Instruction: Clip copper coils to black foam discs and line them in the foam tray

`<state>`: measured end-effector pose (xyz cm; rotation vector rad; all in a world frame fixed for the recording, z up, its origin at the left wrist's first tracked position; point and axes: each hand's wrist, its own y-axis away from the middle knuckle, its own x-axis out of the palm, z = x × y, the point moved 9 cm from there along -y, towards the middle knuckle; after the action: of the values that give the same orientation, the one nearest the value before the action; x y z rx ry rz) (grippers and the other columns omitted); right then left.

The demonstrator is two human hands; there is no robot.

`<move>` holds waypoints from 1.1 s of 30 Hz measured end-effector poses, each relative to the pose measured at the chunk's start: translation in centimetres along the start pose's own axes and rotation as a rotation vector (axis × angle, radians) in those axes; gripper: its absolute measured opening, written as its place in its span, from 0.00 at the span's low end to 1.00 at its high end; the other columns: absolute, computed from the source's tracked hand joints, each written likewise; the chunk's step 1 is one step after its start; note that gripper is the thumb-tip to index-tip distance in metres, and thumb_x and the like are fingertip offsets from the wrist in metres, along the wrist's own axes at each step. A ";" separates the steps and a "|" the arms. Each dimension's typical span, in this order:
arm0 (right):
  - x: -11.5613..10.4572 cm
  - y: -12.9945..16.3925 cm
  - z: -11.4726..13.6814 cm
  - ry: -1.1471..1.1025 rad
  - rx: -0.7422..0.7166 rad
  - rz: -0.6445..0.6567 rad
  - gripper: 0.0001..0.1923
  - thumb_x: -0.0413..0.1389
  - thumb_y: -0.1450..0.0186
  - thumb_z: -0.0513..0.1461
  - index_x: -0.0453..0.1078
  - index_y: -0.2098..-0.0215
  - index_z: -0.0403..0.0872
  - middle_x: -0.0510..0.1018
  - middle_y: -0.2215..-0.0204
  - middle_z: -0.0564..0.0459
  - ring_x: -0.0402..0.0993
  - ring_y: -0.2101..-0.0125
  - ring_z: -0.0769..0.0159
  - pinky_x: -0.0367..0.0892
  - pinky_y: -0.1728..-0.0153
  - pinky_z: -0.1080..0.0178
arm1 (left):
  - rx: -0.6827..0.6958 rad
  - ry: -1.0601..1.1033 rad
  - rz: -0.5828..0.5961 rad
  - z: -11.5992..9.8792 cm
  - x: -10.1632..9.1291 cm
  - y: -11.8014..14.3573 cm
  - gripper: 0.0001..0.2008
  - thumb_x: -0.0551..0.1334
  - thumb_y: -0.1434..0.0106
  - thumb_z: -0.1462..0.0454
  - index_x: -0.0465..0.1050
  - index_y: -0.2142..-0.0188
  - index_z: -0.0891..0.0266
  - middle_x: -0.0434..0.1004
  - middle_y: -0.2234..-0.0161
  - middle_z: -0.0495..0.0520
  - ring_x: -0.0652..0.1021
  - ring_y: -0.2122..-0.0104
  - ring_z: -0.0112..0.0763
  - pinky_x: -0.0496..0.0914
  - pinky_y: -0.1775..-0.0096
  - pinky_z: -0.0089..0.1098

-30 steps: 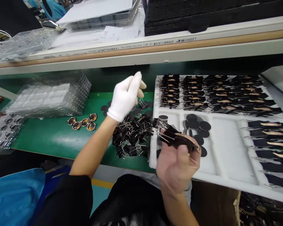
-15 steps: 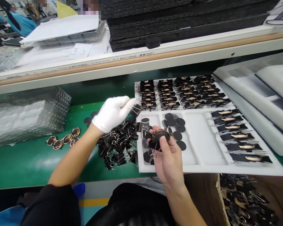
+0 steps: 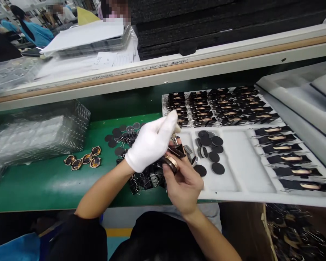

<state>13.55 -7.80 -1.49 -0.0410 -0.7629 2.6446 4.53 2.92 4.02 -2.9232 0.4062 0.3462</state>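
Observation:
My left hand, in a white glove, is closed around a black binder clip, partly hidden by the fingers. The clip is up against a round, gold-rimmed watch case with a dark disc on its face. My bare right hand grips this case between thumb and fingers. Below and behind the gloved hand lies a heap of loose black binder clips with silver wire handles. Black round discs lie in the white foam tray beside the right hand.
Several gold-rimmed cases lie left on the green table. Clear plastic trays are stacked beyond them. Clipped cases stand in rows at right. A shelf edge runs across the back; a box of clips is below right.
My left hand has moved right and down with a binder clip, to the watch case in my right hand. The right hand has turned the case and shifted slightly left. The view has shifted slightly.

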 end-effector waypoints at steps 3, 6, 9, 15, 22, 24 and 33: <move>0.3 0.4 0.2 0.030 -0.048 -0.035 0.27 0.63 0.33 0.28 0.76 0.39 0.56 0.73 0.35 0.49 0.76 0.40 0.52 0.81 0.47 0.55 | -0.002 0.030 -0.024 0.3 0.4 -0.4 0.31 0.54 0.28 0.41 0.75 0.75 0.61 0.78 0.73 0.52 0.77 0.72 0.27 0.73 0.66 0.29; 0.6 0.6 0.2 0.059 -0.062 -0.044 0.27 0.63 0.33 0.28 0.76 0.39 0.55 0.70 0.33 0.48 0.77 0.40 0.52 0.82 0.50 0.58 | -0.061 0.075 -0.013 0.8 0.9 -0.8 0.33 0.56 0.30 0.40 0.73 0.79 0.62 0.77 0.77 0.52 0.75 0.75 0.27 0.71 0.68 0.29; 0.7 0.9 0.0 0.066 -0.058 -0.066 0.26 0.62 0.33 0.29 0.76 0.39 0.54 0.71 0.34 0.48 0.76 0.40 0.51 0.82 0.48 0.57 | -0.131 0.190 0.007 1.4 1.5 -1.0 0.38 0.51 0.29 0.38 0.73 0.82 0.62 0.77 0.77 0.55 0.74 0.77 0.27 0.71 0.71 0.29; 0.3 1.8 -1.5 0.031 0.032 -0.155 0.21 0.63 0.32 0.33 0.78 0.42 0.53 0.75 0.37 0.45 0.81 0.45 0.49 0.79 0.44 0.48 | -0.174 0.399 0.028 2.3 2.7 -1.1 0.39 0.47 0.28 0.37 0.74 0.81 0.61 0.77 0.77 0.56 0.78 0.75 0.29 0.74 0.71 0.29; 0.4 2.1 -1.2 0.033 0.026 -0.140 0.20 0.63 0.32 0.34 0.78 0.42 0.53 0.76 0.38 0.44 0.79 0.43 0.46 0.82 0.49 0.48 | -0.142 0.333 0.002 2.0 2.6 -1.1 0.39 0.45 0.29 0.35 0.67 0.82 0.59 0.72 0.81 0.53 0.74 0.79 0.27 0.71 0.75 0.30; 0.6 2.0 -0.7 0.022 0.004 -0.115 0.22 0.63 0.32 0.33 0.78 0.41 0.54 0.74 0.36 0.45 0.80 0.44 0.46 0.83 0.51 0.49 | -0.113 0.295 0.035 1.5 2.7 -1.5 0.39 0.46 0.30 0.34 0.66 0.82 0.59 0.71 0.82 0.52 0.74 0.80 0.27 0.70 0.76 0.30; -0.6 1.0 -1.0 -0.060 0.098 -0.074 0.20 0.61 0.31 0.32 0.79 0.43 0.55 0.79 0.53 0.48 0.79 0.53 0.59 0.79 0.55 0.56 | 0.137 0.054 -0.021 -2.9 0.8 -2.9 0.36 0.57 0.30 0.41 0.60 0.88 0.58 0.62 0.89 0.48 0.65 0.86 0.23 0.64 0.79 0.32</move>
<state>13.92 -8.29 -2.94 0.0912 -0.6407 2.6190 6.66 4.87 6.96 -2.8053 0.3900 0.2270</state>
